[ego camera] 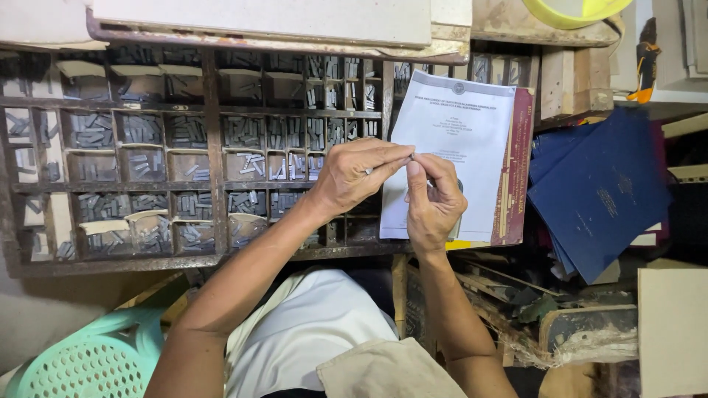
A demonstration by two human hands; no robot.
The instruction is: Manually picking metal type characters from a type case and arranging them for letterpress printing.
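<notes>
Both hands meet over a white printed sheet. The left hand and right hand pinch 1 small metal type piece between their fingers, just right of the wooden type case with many compartments of grey sorts.

Piece pinched between my left hand and right hand is too small to identify. My right hand covers part of the white sheet. Type case is cut by the left edge, its top row hidden under a board. Yellow rim cut at top. Green stool cut at bottom.
</notes>
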